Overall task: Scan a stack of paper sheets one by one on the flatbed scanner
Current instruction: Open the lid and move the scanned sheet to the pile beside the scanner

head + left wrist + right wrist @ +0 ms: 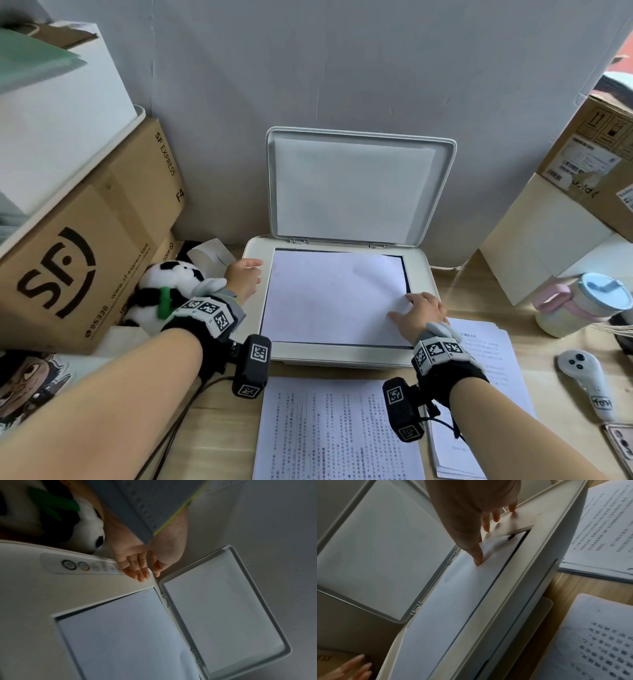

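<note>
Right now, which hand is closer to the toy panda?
Left. The left hand is right beside the toy panda; the right hand is across the scanner, touching the sheet.

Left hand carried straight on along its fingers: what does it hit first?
Probably the raised lid near its lower left corner, just beyond the left hand; height is unclear, so it might brush the scanner bezel first.

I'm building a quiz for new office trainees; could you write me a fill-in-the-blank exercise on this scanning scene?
1. The scanner lid stands ____.
2. The right hand touches the sheet on the glass, while the left hand holds ____.
3. The plush toy beside the left hand is a ____.
Missing words: open; nothing; panda.
</note>
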### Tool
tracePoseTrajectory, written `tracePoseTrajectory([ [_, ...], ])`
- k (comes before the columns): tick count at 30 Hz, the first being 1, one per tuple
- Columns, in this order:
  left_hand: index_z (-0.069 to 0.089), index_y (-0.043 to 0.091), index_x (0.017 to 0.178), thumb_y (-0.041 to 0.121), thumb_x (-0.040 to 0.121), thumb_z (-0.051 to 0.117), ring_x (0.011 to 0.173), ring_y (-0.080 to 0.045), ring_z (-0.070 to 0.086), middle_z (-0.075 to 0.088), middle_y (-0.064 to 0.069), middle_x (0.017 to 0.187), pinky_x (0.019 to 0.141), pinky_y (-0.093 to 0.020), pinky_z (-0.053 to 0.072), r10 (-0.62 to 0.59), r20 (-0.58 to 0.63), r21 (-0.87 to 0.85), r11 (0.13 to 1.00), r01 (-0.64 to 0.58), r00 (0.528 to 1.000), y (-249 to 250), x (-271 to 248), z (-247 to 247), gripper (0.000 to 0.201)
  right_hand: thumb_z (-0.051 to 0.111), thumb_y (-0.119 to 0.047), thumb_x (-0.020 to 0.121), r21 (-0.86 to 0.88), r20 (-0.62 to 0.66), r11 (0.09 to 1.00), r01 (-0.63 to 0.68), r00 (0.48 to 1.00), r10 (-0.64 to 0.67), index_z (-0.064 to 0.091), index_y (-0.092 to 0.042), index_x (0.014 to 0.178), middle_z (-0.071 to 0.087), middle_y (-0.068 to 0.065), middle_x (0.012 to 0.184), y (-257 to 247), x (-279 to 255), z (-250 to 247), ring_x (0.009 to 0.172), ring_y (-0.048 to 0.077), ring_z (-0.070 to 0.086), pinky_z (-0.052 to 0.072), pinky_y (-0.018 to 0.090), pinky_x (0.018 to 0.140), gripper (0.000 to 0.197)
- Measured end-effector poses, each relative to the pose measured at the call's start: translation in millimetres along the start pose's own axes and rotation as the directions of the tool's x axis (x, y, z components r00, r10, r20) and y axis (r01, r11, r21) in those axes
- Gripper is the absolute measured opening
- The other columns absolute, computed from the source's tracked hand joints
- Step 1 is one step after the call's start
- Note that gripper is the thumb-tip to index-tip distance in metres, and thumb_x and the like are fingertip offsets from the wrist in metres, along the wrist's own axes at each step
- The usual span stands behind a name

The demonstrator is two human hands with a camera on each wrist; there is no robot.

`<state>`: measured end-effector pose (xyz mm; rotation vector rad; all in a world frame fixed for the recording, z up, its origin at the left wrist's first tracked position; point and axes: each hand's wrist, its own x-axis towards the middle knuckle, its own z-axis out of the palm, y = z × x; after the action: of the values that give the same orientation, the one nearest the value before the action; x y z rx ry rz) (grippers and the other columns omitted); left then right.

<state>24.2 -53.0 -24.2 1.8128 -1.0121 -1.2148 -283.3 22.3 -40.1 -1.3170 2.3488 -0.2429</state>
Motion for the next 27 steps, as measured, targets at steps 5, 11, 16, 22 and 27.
tracePoseTrajectory([
  [5, 0.059, 0.005, 0.119, 0.0, 0.091, 0.038, 0.063, -0.009, 0.048, 0.051, -0.001, 0.074, 0.04, -0.013, 0.039, -0.02, 0.01, 0.018, 1.0, 0.02, 1.0, -11, -5, 0, 0.034, 0.063, -0.031, 0.081, 0.121, -0.051, 0.992, 0.043, 0.998, -0.037, 0.057, -0.017, 0.12, 0.054, 0.005, 0.126, 2, 2, 2, 0.121, 0.026, 0.044, 0.042, 0.036, 0.095, 0.043],
  [11, 0.042, 0.01, 0.134, 0.003, 0.089, 0.051, 0.059, -0.013, 0.052, 0.061, -0.005, 0.08, 0.048, -0.021, 0.03, -0.142, 0.119, 0.064, 0.989, 0.135, 0.983, -12, -7, -1, 0.046, 0.05, -0.014, 0.069, 0.724, -0.119, 0.682, 0.105, 0.993, -0.027, 0.05, 0.011, 0.081, 0.043, 0.01, 0.068, 11, -9, 2, 0.067, 0.019, 0.038, 0.03, 0.029, 0.06, 0.027],
  [16, 0.042, 0.018, 0.131, 0.006, 0.088, 0.06, 0.046, -0.012, 0.039, 0.069, -0.003, 0.063, 0.036, -0.014, 0.025, -0.124, 0.274, 0.047, 0.992, 0.116, 0.954, -6, -12, 3, 0.048, 0.05, 0.002, 0.083, 0.866, -0.089, 0.49, 0.097, 0.995, -0.04, 0.066, -0.01, 0.083, 0.055, 0.007, 0.077, 14, -17, -24, 0.071, 0.017, 0.045, 0.04, 0.029, 0.065, 0.02],
  [22, 0.064, 0.02, 0.082, 0.013, 0.094, 0.035, 0.068, -0.008, 0.07, 0.074, 0.003, 0.078, 0.058, -0.021, 0.03, -0.009, 0.383, -0.135, 0.989, 0.066, 0.924, 16, -27, -4, 0.032, 0.061, 0.012, 0.07, 0.851, -0.252, 0.447, 0.274, 0.961, -0.11, 0.063, -0.015, 0.066, 0.055, 0.006, 0.109, 29, -19, -35, 0.113, 0.017, 0.05, 0.04, 0.015, 0.077, 0.028],
  [27, 0.072, 0.005, 0.078, 0.021, 0.092, 0.024, 0.052, -0.014, 0.061, 0.071, -0.008, 0.078, 0.05, -0.019, 0.041, -0.064, 0.457, -0.233, 0.954, 0.188, 0.887, 7, -35, -16, 0.052, 0.055, 0.008, 0.082, 0.835, -0.225, 0.484, 0.263, 0.965, -0.136, 0.071, -0.019, 0.081, 0.044, 0.005, 0.134, 42, -24, -26, 0.12, 0.014, 0.043, 0.041, 0.021, 0.092, 0.032],
])
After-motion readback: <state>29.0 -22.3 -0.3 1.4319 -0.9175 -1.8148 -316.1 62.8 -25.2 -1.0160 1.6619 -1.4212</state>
